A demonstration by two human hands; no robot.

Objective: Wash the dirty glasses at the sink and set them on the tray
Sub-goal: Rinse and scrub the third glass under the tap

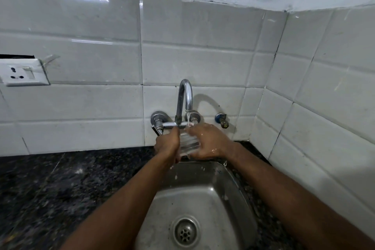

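A clear ribbed glass (pixel 189 144) is held between both hands over the far end of the steel sink (pixel 203 193). My left hand (pixel 167 145) grips its left side. My right hand (pixel 207 142) is wet and wraps its right side, fingers across the top. Water runs from the chrome tap (pixel 185 97) onto my right hand and the glass. No tray and no other glasses are in view.
Dark speckled counter (pixel 60 184) spreads to the left of the sink, and a narrow strip lies on the right. White tiled walls meet in a corner at the right. A wall socket (pixel 22 74) sits at the far left. A small valve (pixel 223 121) is right of the tap.
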